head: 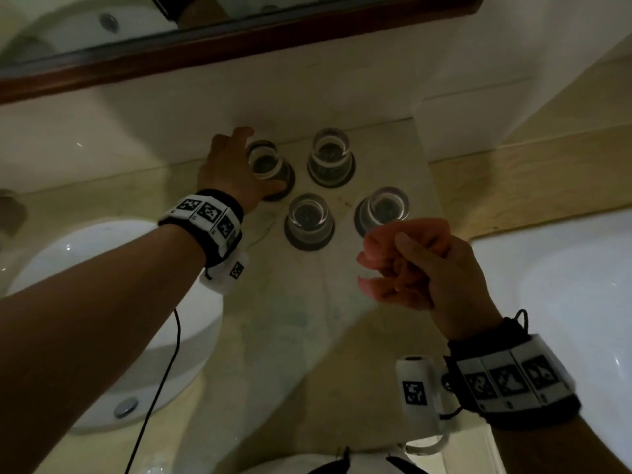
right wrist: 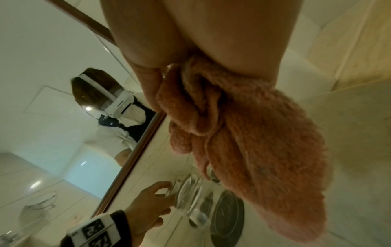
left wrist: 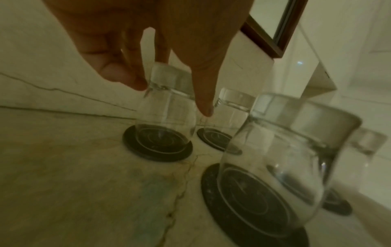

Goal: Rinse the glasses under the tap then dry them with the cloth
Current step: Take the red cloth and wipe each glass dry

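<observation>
Several clear glasses stand upside down on dark coasters on the marble counter. My left hand (head: 254,162) reaches to the back-left glass (head: 273,165). Thumb and fingers curl round its upturned base (left wrist: 167,75) while it stands on its coaster (left wrist: 158,150). The other three glasses (head: 330,155) (head: 309,217) (head: 384,206) stand untouched. My right hand (head: 393,258) hovers in front of the right-hand glass and grips a bunched pink cloth (head: 403,234). In the right wrist view the cloth (right wrist: 253,150) hangs from that fist above the glasses.
A white basin (head: 102,268) lies left of the glasses and another white basin (head: 564,285) lies to the right. A wood-framed mirror (head: 205,53) runs along the wall behind. A white ledge (head: 472,124) juts out at the back right.
</observation>
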`<action>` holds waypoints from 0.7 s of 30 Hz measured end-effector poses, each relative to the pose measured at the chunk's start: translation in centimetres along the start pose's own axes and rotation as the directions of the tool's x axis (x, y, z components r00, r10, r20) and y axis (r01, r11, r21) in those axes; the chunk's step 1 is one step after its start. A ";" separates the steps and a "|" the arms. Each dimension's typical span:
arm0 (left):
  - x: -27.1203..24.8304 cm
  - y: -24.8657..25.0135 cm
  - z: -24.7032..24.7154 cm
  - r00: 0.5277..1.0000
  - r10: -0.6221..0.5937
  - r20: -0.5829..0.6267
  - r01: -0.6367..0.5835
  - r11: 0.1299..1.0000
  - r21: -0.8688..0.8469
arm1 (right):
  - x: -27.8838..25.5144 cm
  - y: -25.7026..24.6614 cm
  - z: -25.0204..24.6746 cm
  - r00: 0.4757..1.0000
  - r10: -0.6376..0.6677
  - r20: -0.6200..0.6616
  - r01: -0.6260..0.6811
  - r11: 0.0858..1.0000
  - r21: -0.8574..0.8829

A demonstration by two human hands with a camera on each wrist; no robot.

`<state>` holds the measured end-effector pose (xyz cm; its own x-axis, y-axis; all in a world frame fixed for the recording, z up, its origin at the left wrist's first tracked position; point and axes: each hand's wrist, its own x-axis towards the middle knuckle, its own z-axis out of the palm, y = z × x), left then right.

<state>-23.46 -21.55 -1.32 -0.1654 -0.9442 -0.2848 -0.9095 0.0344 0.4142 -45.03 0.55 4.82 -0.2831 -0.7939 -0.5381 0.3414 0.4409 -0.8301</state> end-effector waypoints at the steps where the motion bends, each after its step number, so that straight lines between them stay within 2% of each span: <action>1: -0.6 0.1 -0.5 0.999 -0.025 -0.024 0.025 1.000 -0.017 | -0.2 -0.1 0.3 0.999 -0.012 0.037 0.012 1.000 -0.009; 4: -3.6 0.4 -2.9 0.986 -0.003 -0.164 -0.006 0.999 -0.051 | -0.8 -0.8 1.4 0.978 -0.072 0.197 0.083 0.996 -0.044; 6: -6.4 0.8 -5.0 0.969 0.093 -0.229 -0.120 0.987 -0.108 | -1.2 -1.8 2.4 0.948 -0.143 0.284 0.172 0.982 -0.080; 7: -7.9 1.0 -6.0 0.965 0.161 -0.207 -0.195 0.968 -0.157 | -1.6 -2.4 3.0 0.929 -0.175 0.327 0.216 0.972 -0.093; 9: -11.3 1.3 -8.2 0.942 0.332 -0.046 -0.327 0.878 -0.349 | -2.3 -3.8 4.7 0.867 -0.221 0.447 0.300 0.947 -0.113; 11: -14.6 1.3 -10.4 0.859 0.498 0.115 -0.347 0.732 -0.586 | -3.1 -5.3 6.9 0.788 -0.249 0.562 0.362 0.927 -0.096; 12: -15.9 0.9 -11.3 0.837 0.530 0.138 -0.317 0.674 -0.668 | -3.5 -6.0 8.0 0.743 -0.268 0.614 0.386 0.920 -0.065; 14: -17.8 -0.7 -13.1 0.841 0.526 0.129 -0.265 0.608 -0.748 | -4.5 -7.3 10.5 0.646 -0.310 0.698 0.432 0.902 0.000; 17: -20.3 -3.8 -15.6 0.842 0.539 0.003 -0.340 0.535 -0.773 | -6.2 -8.6 14.3 0.524 -0.380 0.762 0.510 0.857 0.077; 18: -21.2 -4.8 -16.4 0.857 0.513 -0.041 -0.354 0.530 -0.770 | -6.6 -8.7 15.4 0.500 -0.396 0.771 0.529 0.844 0.090; 19: -21.9 -5.8 -17.1 0.877 0.473 -0.085 -0.362 0.533 -0.765 | -6.9 -8.7 16.5 0.500 -0.411 0.762 0.547 0.832 0.089; 21: -23.5 -7.5 -18.8 0.899 0.395 -0.190 -0.391 0.528 -0.754 | -7.7 -8.8 18.7 0.535 -0.446 0.717 0.588 0.806 0.063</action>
<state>-5.61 -5.77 18.54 -0.4359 -0.8971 0.0717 -0.1280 0.1406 0.9818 -29.04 -5.04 19.00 0.3388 -0.9220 0.1872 0.1650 -0.1377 -0.9766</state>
